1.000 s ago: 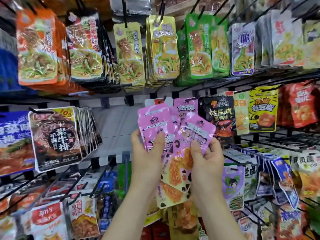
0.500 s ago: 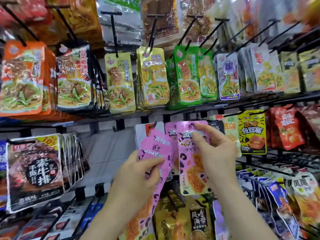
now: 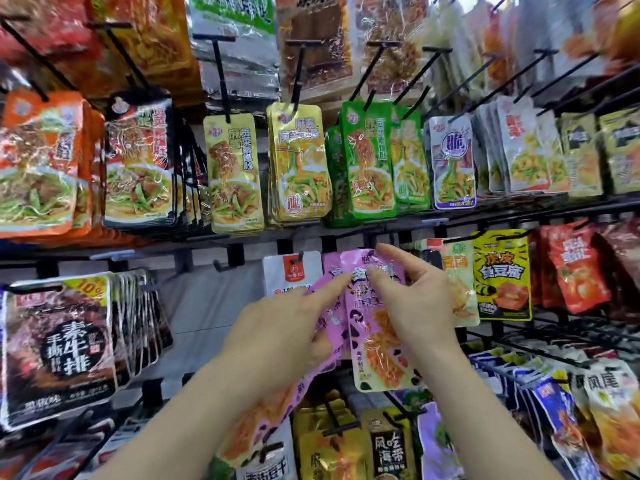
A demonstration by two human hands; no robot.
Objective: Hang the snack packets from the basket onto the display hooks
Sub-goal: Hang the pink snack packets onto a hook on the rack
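Your right hand (image 3: 415, 306) sits just right of centre. Its thumb and bent fingers pinch the top edge of the front pink packet (image 3: 377, 344), and the index finger sticks out toward 11 o'clock over the packet's upper corner. The packet hangs upright from that pinch, with its top just under the black rail (image 3: 346, 237). You cannot tell whether a hook passes through it.

Your left hand (image 3: 284, 337), at 9 o'clock of the right one, has its lower fingers curled round the bundle of pink packets (image 3: 266, 420), which trails down toward 7 o'clock. Its index finger is stretched straight toward 2 o'clock, and the tip touches the front packet's top beside your right thumb.

A white packet (image 3: 292, 271) hangs at 10 o'clock of the pinch, and a yellow tiger packet (image 3: 502, 275) hangs at 3 o'clock.

A second ago both hands held the pink packets fanned out, lower down and clear of the rail. Half a second ago your right hand had already lifted one packet up, while your left thumb lay across the bundle. Now the left index finger has reached over to the packet's top, and the packet is closer under the rail.
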